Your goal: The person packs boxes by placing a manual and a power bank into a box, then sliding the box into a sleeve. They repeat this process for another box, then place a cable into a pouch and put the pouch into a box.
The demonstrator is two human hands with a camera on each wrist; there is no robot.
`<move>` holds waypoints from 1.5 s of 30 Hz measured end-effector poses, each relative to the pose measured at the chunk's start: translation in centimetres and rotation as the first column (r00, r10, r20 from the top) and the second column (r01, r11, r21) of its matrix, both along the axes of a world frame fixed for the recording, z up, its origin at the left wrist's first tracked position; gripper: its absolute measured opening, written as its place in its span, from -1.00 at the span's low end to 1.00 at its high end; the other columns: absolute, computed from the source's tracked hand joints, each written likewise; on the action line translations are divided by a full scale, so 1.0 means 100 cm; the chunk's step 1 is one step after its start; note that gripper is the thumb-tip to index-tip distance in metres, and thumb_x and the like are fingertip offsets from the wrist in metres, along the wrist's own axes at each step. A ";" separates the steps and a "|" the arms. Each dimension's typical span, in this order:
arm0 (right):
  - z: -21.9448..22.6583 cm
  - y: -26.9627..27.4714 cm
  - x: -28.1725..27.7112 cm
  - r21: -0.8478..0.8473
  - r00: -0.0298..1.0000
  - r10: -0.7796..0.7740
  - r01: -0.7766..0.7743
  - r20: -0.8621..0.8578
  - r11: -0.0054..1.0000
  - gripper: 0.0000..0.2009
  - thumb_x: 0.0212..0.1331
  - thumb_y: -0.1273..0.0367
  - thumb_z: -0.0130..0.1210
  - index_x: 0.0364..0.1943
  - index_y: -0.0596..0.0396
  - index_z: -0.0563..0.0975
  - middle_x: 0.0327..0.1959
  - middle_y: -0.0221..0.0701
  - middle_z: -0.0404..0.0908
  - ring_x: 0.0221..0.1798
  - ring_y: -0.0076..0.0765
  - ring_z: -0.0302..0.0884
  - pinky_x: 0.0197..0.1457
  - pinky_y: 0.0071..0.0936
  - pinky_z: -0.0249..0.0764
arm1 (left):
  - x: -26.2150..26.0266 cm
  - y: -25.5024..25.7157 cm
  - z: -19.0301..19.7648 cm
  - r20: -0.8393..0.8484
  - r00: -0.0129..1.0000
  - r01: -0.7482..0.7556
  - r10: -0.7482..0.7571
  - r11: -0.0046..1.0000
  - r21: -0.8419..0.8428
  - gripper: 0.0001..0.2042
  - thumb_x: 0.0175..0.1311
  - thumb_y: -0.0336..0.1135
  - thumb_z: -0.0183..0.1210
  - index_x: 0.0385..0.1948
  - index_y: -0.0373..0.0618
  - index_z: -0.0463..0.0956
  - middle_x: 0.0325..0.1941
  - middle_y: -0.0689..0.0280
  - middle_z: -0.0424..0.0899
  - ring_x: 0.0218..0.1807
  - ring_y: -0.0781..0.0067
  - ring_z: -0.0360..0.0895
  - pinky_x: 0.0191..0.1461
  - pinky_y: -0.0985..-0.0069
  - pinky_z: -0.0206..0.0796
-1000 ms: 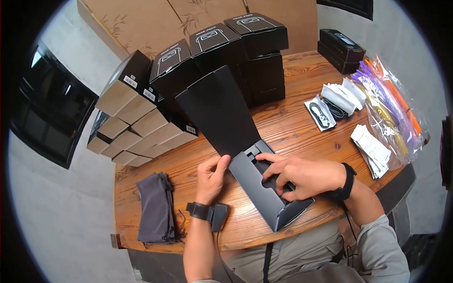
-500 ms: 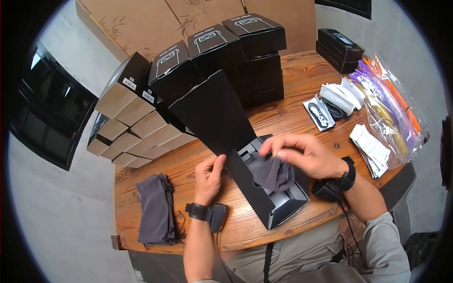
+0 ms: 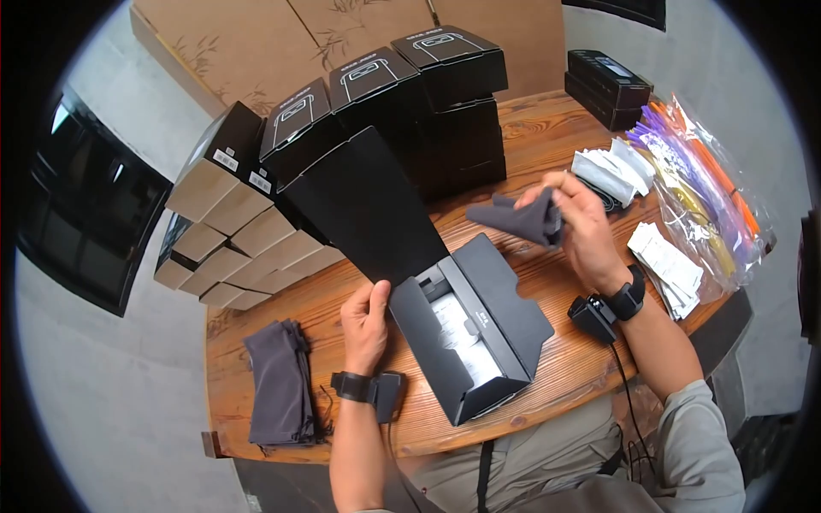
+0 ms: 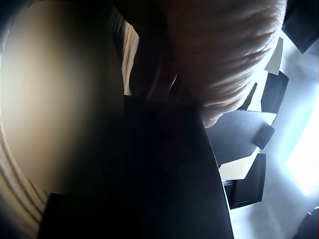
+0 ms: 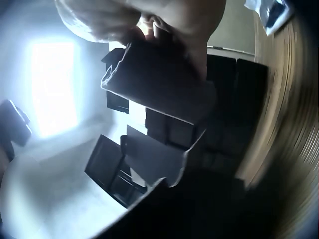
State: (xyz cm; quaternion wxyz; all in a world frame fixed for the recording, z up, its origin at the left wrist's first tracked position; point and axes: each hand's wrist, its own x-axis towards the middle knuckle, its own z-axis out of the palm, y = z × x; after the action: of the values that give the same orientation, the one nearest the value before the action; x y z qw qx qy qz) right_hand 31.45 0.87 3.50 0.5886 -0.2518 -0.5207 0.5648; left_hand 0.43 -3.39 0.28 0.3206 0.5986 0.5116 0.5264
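Note:
A black cardboard box [image 3: 425, 346] stands on the table with its tall lid [image 3: 372, 205] raised and a notched side flap [image 3: 505, 286] folded outward. White paper [image 3: 457, 333] shows inside it. My left hand [image 3: 365, 329] holds the box's left side near the lid hinge, thumb along the edge; its other fingers are mostly hidden. Above and right of the box, my right hand [image 3: 583, 227] grips a dark grey cloth pouch [image 3: 513, 219], bunched between thumb and fingers. In the right wrist view the pouch [image 5: 154, 84] hangs from the fingers, with the box below.
More grey pouches [image 3: 278, 385] lie stacked at the left. Black boxes [image 3: 453, 111] and pale-sided boxes [image 3: 256, 235] are piled behind. At the right are white-wrapped cables [image 3: 611, 171], white paper slips [image 3: 667, 267] and a clear bag of coloured strips [image 3: 701, 188]. Two small black boxes [image 3: 607, 85] stand farther back.
My right hand has drawn the grey pouch up out of the box and off to the right. The side flap now lies folded out, baring the paper inside. My left hand stays at the box.

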 end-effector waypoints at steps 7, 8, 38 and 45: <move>-0.015 -0.007 -0.016 0.015 0.804 0.043 -0.064 0.593 0.998 -0.78 0.29 0.26 0.11 -0.23 0.16 0.53 -0.25 -0.37 0.61 -0.19 -0.50 0.52 -0.07 -0.52 0.42 | -0.004 0.002 -0.002 0.036 0.999 -0.016 0.016 1.000 -0.012 -0.63 0.44 -0.27 0.08 -0.63 -0.17 0.29 -0.58 0.58 0.21 -0.48 0.75 0.07 -0.45 0.64 -0.06; -0.010 -0.009 -0.018 0.031 0.760 0.022 -0.055 0.649 0.998 -0.75 0.27 0.24 0.13 -0.21 0.17 0.54 -0.25 -0.34 0.61 -0.18 -0.46 0.53 -0.06 -0.50 0.42 | -0.004 0.002 -0.002 0.038 0.999 -0.013 0.013 1.000 -0.007 -0.64 0.44 -0.27 0.08 -0.62 -0.17 0.30 -0.58 0.58 0.22 -0.48 0.75 0.08 -0.45 0.64 -0.05; -0.012 -0.016 -0.026 0.095 0.749 -0.178 0.153 0.639 0.984 -0.67 0.12 0.53 0.09 0.02 0.23 0.56 -0.08 -0.27 0.67 -0.06 -0.43 0.61 0.03 -0.50 0.49 | -0.003 0.000 0.002 0.062 0.997 0.037 -0.037 0.999 -0.003 -0.68 0.43 -0.31 0.09 -0.60 -0.18 0.36 -0.55 0.59 0.27 -0.46 0.78 0.12 -0.42 0.67 -0.02; -0.021 -0.011 -0.029 0.162 0.785 -0.312 0.267 0.534 0.950 -0.71 0.13 0.51 0.10 -0.03 0.19 0.59 -0.12 -0.23 0.68 -0.10 -0.36 0.64 -0.07 -0.49 0.54 | -0.004 0.001 0.002 0.038 0.999 0.037 -0.037 0.999 -0.005 -0.67 0.42 -0.31 0.10 -0.60 -0.18 0.34 -0.56 0.58 0.25 -0.47 0.76 0.11 -0.43 0.66 -0.03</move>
State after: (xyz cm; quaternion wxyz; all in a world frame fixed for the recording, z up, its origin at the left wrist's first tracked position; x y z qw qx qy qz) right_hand 28.58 -0.22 1.44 0.5014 -0.4581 -0.6452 0.3497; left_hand 0.02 -3.27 0.43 0.3417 0.5970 0.4958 0.5301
